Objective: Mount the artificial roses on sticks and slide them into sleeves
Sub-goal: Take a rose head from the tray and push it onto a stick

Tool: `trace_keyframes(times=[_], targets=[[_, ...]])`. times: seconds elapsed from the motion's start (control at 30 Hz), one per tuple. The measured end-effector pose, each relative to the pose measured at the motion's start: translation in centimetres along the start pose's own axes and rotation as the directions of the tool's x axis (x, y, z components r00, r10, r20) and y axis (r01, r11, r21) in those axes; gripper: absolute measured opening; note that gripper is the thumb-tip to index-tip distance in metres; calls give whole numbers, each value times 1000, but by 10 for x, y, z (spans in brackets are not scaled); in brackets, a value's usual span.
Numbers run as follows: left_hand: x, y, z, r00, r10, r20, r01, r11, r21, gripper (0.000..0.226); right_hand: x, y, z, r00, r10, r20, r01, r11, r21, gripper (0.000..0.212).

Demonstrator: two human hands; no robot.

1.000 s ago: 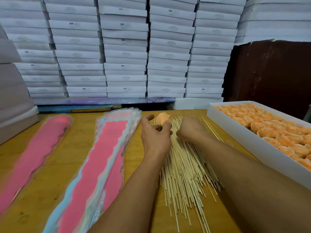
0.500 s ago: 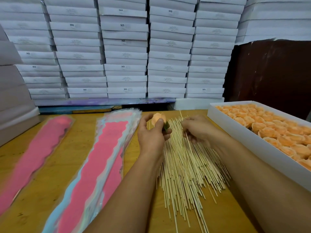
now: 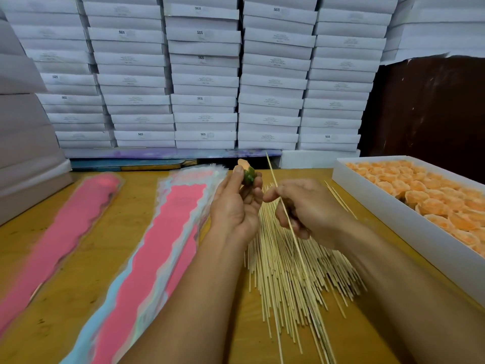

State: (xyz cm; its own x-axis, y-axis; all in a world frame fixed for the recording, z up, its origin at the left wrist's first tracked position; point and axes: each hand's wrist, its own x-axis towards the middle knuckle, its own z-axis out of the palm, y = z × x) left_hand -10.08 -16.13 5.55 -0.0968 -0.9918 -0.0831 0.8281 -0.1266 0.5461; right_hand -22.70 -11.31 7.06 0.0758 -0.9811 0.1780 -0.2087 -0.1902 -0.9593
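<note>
My left hand (image 3: 236, 206) holds an orange artificial rose (image 3: 245, 169) with its green base turned toward the right, above the far end of the pile. My right hand (image 3: 304, 208) pinches one thin wooden stick (image 3: 273, 177) lifted off the pile, its tip pointing up and away, a short gap from the rose. A loose pile of wooden sticks (image 3: 288, 279) lies on the wooden table (image 3: 118, 222) under both hands. A stack of pink sleeves (image 3: 162, 245) lies left of the pile, and a second pink stack (image 3: 57, 232) further left.
A long white box (image 3: 409, 227) full of orange roses (image 3: 430, 190) runs along the table's right side. Stacks of white boxes (image 3: 204, 80) form a wall at the back and on the left. A dark brown panel (image 3: 430, 106) stands behind the rose box.
My right hand has picked one stick out of the pile and raised it. My left hand has turned the rose so its green base faces the stick.
</note>
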Motion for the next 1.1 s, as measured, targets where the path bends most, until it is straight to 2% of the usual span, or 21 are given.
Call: trace_keyframes(times=[0.13,0.27,0.4,0.57,0.67,0.73,0.87,0.9,1.0,1.1], targets=[[1,4,2,1000,-12,28,15,995,-98,54,-7,-8,6,998,-59,9,58,995,83,31],[-1,8,2,996,-67,66,78,977,-197,57,-10,-14,9,996,-86,37,82,991,103,49],[-2,10,2,995,-68,67,82,971,-226,55,-13,-16,15,983,-182,25,181,983,24,36],[3,9,0,999,-36,40,44,970,-238,59,-15,-18,19,985,-173,-1,173,985,14,45],[8,8,-2,998,-54,43,63,960,-274,65,-16,-18,22,984,-173,-47,172,985,-23,49],[8,9,-1,995,-74,62,89,953,-290,66,-17,-19,24,985,-172,-30,171,985,-33,50],[7,10,1,996,-35,87,61,949,-309,40,-19,-16,29,981,-192,40,195,979,-67,59],[7,10,1,996,-25,81,49,949,-312,38,-20,-15,30,977,-208,35,210,974,-86,59],[5,11,1,997,-19,72,42,943,-331,49,-21,-14,32,967,-256,2,255,958,-129,56],[8,10,0,995,-14,99,46,945,-323,37,-21,-15,34,961,-278,-8,274,952,-133,45]])
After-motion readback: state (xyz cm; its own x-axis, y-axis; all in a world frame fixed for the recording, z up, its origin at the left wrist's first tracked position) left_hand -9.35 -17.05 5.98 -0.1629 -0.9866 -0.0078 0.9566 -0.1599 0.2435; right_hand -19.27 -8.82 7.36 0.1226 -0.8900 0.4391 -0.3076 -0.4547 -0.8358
